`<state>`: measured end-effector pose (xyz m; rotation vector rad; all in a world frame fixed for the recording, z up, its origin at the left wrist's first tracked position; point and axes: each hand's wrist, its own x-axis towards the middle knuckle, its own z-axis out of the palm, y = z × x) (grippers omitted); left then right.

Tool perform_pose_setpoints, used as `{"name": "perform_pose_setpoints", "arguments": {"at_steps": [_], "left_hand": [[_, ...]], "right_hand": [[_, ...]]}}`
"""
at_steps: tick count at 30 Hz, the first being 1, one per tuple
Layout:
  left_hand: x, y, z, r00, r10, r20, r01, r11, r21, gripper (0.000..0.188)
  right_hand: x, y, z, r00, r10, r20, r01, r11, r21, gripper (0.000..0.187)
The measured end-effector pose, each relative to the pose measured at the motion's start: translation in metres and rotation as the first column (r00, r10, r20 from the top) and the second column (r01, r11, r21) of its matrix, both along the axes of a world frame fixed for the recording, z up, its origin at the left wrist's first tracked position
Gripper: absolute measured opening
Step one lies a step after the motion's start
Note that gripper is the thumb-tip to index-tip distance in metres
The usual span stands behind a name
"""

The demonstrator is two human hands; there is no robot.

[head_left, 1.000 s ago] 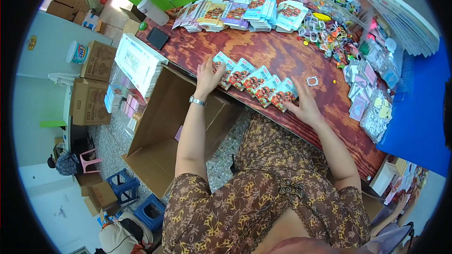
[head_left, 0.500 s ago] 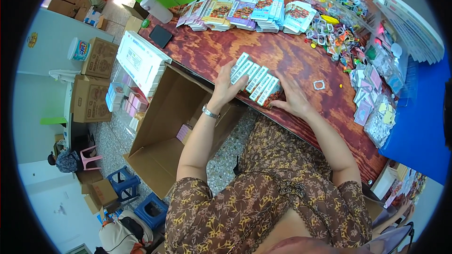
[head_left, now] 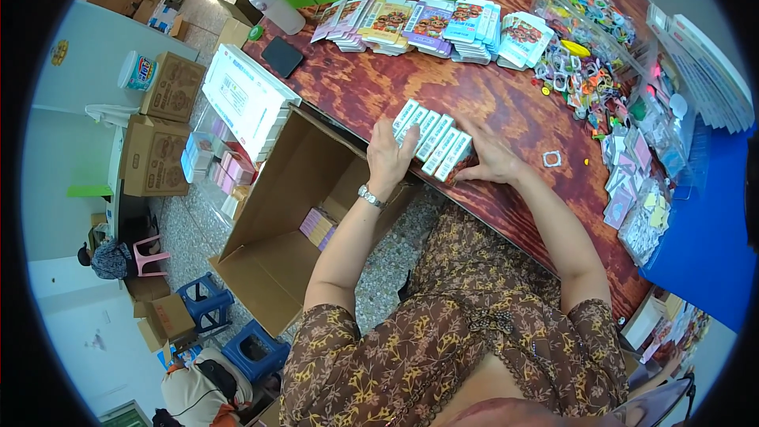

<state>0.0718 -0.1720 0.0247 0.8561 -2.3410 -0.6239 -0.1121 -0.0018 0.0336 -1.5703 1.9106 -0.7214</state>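
Note:
A row of several small white-edged boxes (head_left: pixel 433 142) stands side by side near the front edge of the reddish wooden table (head_left: pixel 348 95). My left hand (head_left: pixel 389 160) presses the row from its left end, thumb over the top edges. At the other end, my right hand (head_left: pixel 492 156) has its palm and fingers against the last box, so the row is squeezed between both hands. The boxes' lower parts are partly hidden by my fingers. Below and left of the table stands an open cardboard carton (head_left: pixel 273 269), with some small purple and yellow boxes (head_left: pixel 318 228) inside.
Flat stacks of printed cartons (head_left: pixel 431 28) line the table's back. A clear bin (head_left: pixel 593 8) and loose colourful trinkets (head_left: pixel 577 79) lie at the back right, near small bags (head_left: pixel 647 221). A black phone (head_left: pixel 282 57) and white bottle (head_left: pixel 278 9) sit back left. Blue stools (head_left: pixel 254 352) stand on the floor.
The boxes between my hands are pressed into a more even row, with their top edges closer to level. Both hands stay on them. The whole view has shifted slightly.

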Motion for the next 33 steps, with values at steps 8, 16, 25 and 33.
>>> {"name": "perform_pose_setpoints", "arguments": {"at_steps": [8,16,25,33], "left_hand": [[-0.001,-0.012,-0.006,0.996,0.047,-0.075,-0.038,0.992,0.118,0.031],[0.021,-0.129,0.008,0.995,0.093,-0.041,-0.091,0.995,0.051,0.031],[0.036,-0.235,0.023,0.972,0.082,0.221,-0.117,0.981,0.153,0.036],[0.017,-0.225,0.041,0.918,0.132,0.375,-0.065,0.98,-0.186,0.043]], "right_hand": [[0.003,-0.015,-0.012,0.997,0.057,0.048,-0.05,0.989,-0.137,0.11],[0.034,-0.118,-0.005,0.994,-0.041,-0.104,0.026,0.989,-0.143,0.107],[0.053,-0.199,-0.011,0.966,-0.167,-0.195,0.14,0.98,-0.145,0.132],[0.018,-0.155,-0.03,0.998,-0.041,-0.042,0.023,0.935,-0.353,0.117]]}}
